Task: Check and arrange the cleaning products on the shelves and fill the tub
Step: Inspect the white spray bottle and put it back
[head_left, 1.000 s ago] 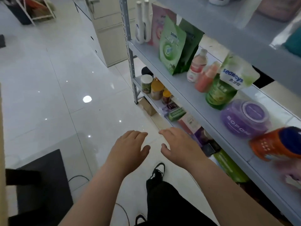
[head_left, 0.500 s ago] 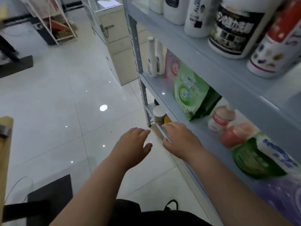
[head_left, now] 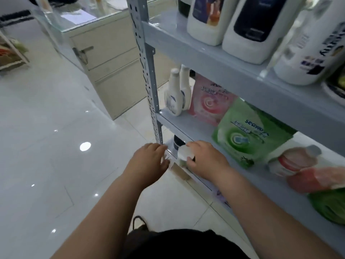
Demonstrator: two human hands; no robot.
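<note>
Jar (head_left: 183,154) is gripped by right hand (head_left: 205,161) at lower shelf's (head_left: 201,182) front-left corner, left hand (head_left: 147,163) slack, empty; arranging is judged barely begun

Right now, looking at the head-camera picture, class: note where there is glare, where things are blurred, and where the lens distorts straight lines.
Head view: bright glare spots on the glossy floor; the pink bottles at the right edge are smeared by blur; the shelf upright leans and bows, wide-angle distortion; the right hand round the white-lidded jar is fairly sharp.
</note>
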